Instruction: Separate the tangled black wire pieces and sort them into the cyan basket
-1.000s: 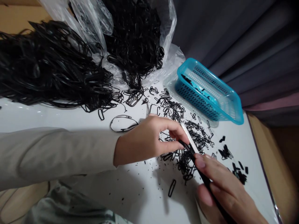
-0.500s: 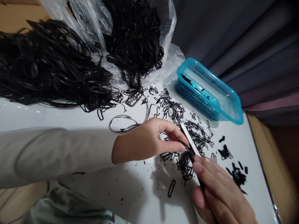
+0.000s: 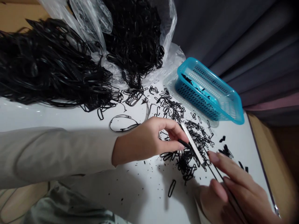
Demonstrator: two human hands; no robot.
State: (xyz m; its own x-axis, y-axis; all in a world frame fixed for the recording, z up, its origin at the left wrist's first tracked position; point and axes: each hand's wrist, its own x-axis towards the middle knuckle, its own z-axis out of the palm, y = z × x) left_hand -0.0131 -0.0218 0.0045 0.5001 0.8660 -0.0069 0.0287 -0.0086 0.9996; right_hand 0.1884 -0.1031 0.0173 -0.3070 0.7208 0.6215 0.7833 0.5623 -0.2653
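My left hand [image 3: 151, 138] is closed in a pinch, thumb against fingers, on a short black rubber-like strip [image 3: 184, 143]. A slim white stick [image 3: 192, 143] slants down right beside those fingertips; whether they grip it too is hard to see. Lower right, my right hand [image 3: 235, 183] is closed around a long thin black band [image 3: 216, 172], whose two strands run up left past the stick's lower end. Beneath both hands lies a scattered heap of small black loops [image 3: 198, 132] on the white tabletop [image 3: 144, 199]. One loose loop [image 3: 172, 188] rests apart, nearer me.
A large tangle of black bands [image 3: 46, 65] covers the back left. Behind it, a clear plastic bag [image 3: 171, 18] holds more black bands [image 3: 135, 37]. At the back right stands a blue basket [image 3: 198, 96] with some black pieces inside. Dark curtains [image 3: 233, 37] hang behind.
My right hand has moved down and right, off the white stick's lower end, and the thin black strands now show between its fingers and the stick. My left hand has hardly moved.
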